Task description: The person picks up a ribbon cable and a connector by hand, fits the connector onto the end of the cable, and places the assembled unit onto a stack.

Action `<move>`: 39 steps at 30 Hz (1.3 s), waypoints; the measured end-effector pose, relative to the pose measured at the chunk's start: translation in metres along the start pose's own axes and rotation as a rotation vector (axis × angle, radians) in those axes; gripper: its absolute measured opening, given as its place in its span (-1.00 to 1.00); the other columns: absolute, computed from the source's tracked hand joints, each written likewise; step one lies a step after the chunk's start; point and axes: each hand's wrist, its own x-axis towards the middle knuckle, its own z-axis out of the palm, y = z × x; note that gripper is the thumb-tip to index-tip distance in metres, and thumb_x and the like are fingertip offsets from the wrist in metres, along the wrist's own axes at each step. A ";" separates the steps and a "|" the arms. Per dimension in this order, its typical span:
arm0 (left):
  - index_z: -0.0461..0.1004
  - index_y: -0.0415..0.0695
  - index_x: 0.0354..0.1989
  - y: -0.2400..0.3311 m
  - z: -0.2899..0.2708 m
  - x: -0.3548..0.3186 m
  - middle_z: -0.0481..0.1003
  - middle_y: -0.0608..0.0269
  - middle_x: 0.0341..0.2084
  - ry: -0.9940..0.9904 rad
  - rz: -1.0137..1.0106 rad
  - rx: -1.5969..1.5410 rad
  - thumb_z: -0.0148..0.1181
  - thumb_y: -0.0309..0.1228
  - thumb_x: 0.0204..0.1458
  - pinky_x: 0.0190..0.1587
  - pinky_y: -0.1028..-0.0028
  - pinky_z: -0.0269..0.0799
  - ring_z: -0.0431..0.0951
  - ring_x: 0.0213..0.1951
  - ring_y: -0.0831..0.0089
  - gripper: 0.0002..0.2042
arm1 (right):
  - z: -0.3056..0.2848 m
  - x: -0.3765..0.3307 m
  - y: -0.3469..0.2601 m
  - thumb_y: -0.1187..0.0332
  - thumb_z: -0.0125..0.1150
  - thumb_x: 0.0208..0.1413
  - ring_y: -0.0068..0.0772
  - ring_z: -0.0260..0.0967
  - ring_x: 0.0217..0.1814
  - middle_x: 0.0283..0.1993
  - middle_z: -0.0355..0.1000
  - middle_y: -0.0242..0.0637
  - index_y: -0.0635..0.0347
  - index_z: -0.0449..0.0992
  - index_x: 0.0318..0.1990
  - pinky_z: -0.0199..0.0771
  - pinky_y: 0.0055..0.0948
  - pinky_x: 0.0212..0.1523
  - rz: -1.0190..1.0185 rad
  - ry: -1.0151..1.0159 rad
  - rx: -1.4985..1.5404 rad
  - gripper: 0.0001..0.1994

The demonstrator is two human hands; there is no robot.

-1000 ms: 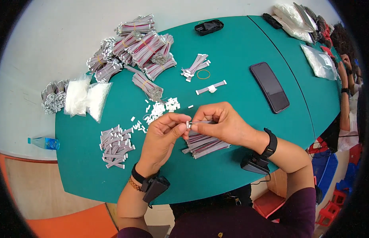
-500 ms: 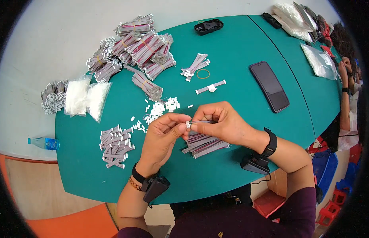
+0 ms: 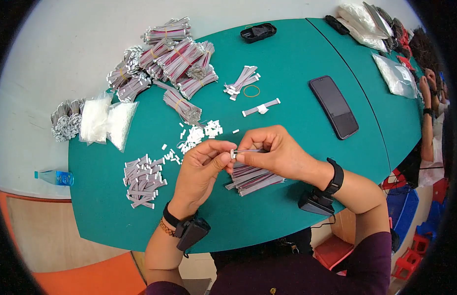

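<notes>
My left hand [image 3: 201,169] pinches a small white plastic connector [image 3: 233,154] between thumb and forefinger. Closed thumb against finger, my right hand [image 3: 282,155] grips the end of a grey ribbon cable right at that connector. Whether the cable end sits inside the connector is too small to tell. Under my hands lies a stack of grey and purple ribbon cables [image 3: 255,181]. Beyond my left hand is a heap of loose white connectors [image 3: 193,137]. Left of it, a pile of short ribbon cables with white ends [image 3: 142,182] covers part of the green table [image 3: 199,241].
Banded cable bundles [image 3: 179,59] are heaped at the far left, beside clear bags of white parts [image 3: 95,118]. A phone [image 3: 334,107] lies to the right. A few cables [image 3: 242,82] and a rubber band [image 3: 251,91] lie ahead. Another person's hands [image 3: 427,81] show far right.
</notes>
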 end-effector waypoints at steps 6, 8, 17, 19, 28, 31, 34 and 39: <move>0.42 -0.26 -0.21 0.000 0.000 0.000 0.47 0.27 -0.44 0.000 0.002 0.003 0.15 -0.48 0.01 -0.35 0.60 0.37 0.44 -0.43 0.56 -0.81 | 0.000 0.000 0.000 0.47 0.19 0.03 -0.87 0.18 -0.51 -0.52 0.38 -0.54 0.25 0.48 -0.43 0.13 -0.77 -0.54 -0.006 0.006 0.001 -0.93; 0.42 -0.27 -0.21 0.000 0.000 0.000 0.48 0.27 -0.44 -0.002 0.000 0.002 0.15 -0.48 0.01 -0.35 0.60 0.37 0.44 -0.43 0.57 -0.81 | 0.000 0.000 -0.001 0.47 0.19 0.03 -0.88 0.17 -0.51 -0.53 0.37 -0.54 0.25 0.47 -0.44 0.13 -0.77 -0.54 -0.004 0.004 -0.002 -0.93; 0.42 -0.27 -0.21 0.001 0.001 0.000 0.48 0.27 -0.44 -0.004 0.004 0.018 0.16 -0.48 0.00 -0.34 0.60 0.37 0.44 -0.43 0.56 -0.81 | 0.001 0.000 -0.001 0.48 0.19 0.03 -0.88 0.15 -0.53 -0.55 0.35 -0.56 0.23 0.45 -0.47 0.10 -0.76 -0.56 -0.019 0.009 -0.026 -0.92; 0.42 -0.27 -0.22 0.001 0.001 0.000 0.48 0.26 -0.43 0.000 0.010 0.027 0.16 -0.48 0.00 -0.34 0.60 0.36 0.44 -0.43 0.56 -0.81 | 0.001 0.000 -0.001 0.48 0.19 0.03 -0.89 0.14 -0.53 -0.55 0.34 -0.56 0.23 0.44 -0.47 0.10 -0.76 -0.56 -0.027 0.013 -0.029 -0.91; 0.42 -0.27 -0.22 0.001 0.001 0.000 0.48 0.26 -0.43 -0.002 0.016 0.034 0.17 -0.49 -0.01 -0.35 0.60 0.36 0.44 -0.43 0.55 -0.81 | 0.001 0.000 -0.002 0.49 0.18 0.02 -0.89 0.14 -0.54 -0.56 0.33 -0.57 0.23 0.44 -0.48 0.09 -0.75 -0.57 -0.017 0.016 -0.003 -0.91; 0.42 -0.27 -0.22 0.000 0.000 0.000 0.48 0.26 -0.43 -0.003 0.019 0.039 0.18 -0.49 -0.02 -0.35 0.60 0.36 0.44 -0.43 0.55 -0.81 | 0.003 0.000 -0.001 0.49 0.18 0.03 -0.89 0.13 -0.54 -0.56 0.33 -0.57 0.23 0.43 -0.48 0.08 -0.75 -0.57 -0.028 0.014 0.013 -0.91; 0.42 -0.27 -0.23 0.000 0.000 0.001 0.48 0.26 -0.43 0.006 0.017 0.035 0.18 -0.49 -0.02 -0.35 0.60 0.36 0.44 -0.43 0.55 -0.81 | 0.004 0.000 0.001 0.50 0.18 0.03 -0.89 0.11 -0.55 -0.57 0.31 -0.58 0.22 0.43 -0.48 0.05 -0.75 -0.58 -0.050 0.033 0.020 -0.91; 0.42 -0.27 -0.23 0.000 0.001 0.000 0.48 0.25 -0.43 0.006 0.020 0.039 0.18 -0.49 -0.02 -0.34 0.60 0.36 0.44 -0.43 0.55 -0.81 | 0.003 -0.001 0.000 0.49 0.18 0.02 -0.90 0.10 -0.56 -0.58 0.31 -0.58 0.22 0.43 -0.48 0.03 -0.75 -0.59 -0.042 0.024 0.009 -0.91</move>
